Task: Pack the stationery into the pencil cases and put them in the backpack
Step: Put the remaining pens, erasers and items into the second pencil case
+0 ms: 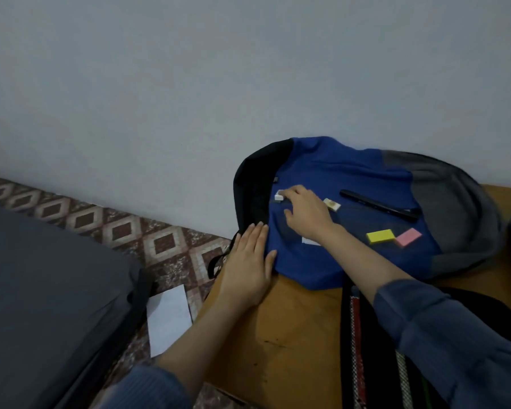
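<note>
Slippage looks the risk: right hand (pixel 306 214) pinches a white eraser (pixel 278 196) atop the backpack (pixel 351 172) on the worktop (pixel 278 335), left hand (pixel 248 261) presses its edge with fingers flat together, and a tug on the cloth could roll the pen (pixel 378 205) off to the floor (pixel 165 240).

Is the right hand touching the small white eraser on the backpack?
Touching. The head view shows the right hand pinching the white eraser at its fingertips, where it lies on the blue backpack, with no gap between them.
</note>
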### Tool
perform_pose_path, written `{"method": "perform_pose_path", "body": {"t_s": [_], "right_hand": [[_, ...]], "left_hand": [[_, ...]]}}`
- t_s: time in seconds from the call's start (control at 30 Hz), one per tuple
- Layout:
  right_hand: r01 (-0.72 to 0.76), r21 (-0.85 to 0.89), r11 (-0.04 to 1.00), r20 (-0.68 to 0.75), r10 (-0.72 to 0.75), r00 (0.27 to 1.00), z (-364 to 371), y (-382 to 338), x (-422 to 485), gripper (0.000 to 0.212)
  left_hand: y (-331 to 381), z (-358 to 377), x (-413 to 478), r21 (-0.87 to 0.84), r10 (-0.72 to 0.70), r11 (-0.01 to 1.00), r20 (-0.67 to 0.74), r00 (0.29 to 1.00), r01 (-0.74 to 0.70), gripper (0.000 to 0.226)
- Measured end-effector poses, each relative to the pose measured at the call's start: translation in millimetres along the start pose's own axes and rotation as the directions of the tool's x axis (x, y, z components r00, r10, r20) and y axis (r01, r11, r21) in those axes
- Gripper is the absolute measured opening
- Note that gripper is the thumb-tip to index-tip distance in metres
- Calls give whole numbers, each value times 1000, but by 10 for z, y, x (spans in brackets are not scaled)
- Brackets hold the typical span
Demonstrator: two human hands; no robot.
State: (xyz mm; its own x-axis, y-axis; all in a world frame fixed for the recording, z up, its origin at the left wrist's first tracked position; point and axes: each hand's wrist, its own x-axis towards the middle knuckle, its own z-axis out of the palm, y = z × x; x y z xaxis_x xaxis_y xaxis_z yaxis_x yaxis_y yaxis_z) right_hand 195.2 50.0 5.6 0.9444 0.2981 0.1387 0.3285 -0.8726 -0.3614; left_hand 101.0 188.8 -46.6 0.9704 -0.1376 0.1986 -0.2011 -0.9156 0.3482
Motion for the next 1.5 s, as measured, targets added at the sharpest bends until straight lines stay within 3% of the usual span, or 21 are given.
{"method": "perform_pose_path", "body": {"t_s": [0.1, 0.27, 0.6, 0.73, 0.87, 1.03, 1.1, 1.2, 1.27, 1.43, 1.5], "right_hand": [[24, -128, 991, 105, -10, 994, 53, -25, 129, 52], [68, -363, 929, 257, 29, 966, 91, 5, 275, 47], [-85, -267, 960, 90, 112, 990, -84, 456, 123, 27], [-72, -189, 979, 5, 74, 997, -171, 654, -87, 22], [-71, -149, 986, 30, 76, 997, -291, 780, -286, 23], [-164, -165, 973, 16, 169, 985, -482, 826, -355, 31], [-261, -133, 956, -11, 262, 965, -526, 875, -321, 44], [-438, -61, 897, 84, 441, 893, -520, 1036, -321, 72], [-470, -61, 881, 102, 474, 875, -477, 1092, -334, 79], [-337, 12, 942, 38, 336, 941, -417, 1003, -413, 43], [-282, 4, 959, 59, 282, 958, -402, 990, -498, 39]], "left_hand": [[-13, 26, 5, -4, 5, 1000, -7, 1000, -5, 78], [-29, 45, 10, 4, 10, 1000, -16, 1000, -10, 78], [-52, 61, 1, -27, 4, 1000, -35, 999, -5, 78], [-48, 61, 7, -44, 6, 999, -34, 999, -8, 80], [-66, 73, 10, -49, 0, 999, -32, 999, -2, 81], [-59, 76, 5, -23, -1, 1000, -56, 998, 0, 78], [-53, 72, -2, -20, -6, 1000, -53, 999, 5, 78], [-50, 61, -1, -12, -15, 1000, -52, 999, 14, 79], [-46, 52, 4, 11, -23, 1000, -57, 998, 23, 80], [-47, 60, 7, 17, -30, 999, -67, 997, 31, 80], [-57, 61, 11, 19, -30, 999, -62, 998, 31, 80]]}}
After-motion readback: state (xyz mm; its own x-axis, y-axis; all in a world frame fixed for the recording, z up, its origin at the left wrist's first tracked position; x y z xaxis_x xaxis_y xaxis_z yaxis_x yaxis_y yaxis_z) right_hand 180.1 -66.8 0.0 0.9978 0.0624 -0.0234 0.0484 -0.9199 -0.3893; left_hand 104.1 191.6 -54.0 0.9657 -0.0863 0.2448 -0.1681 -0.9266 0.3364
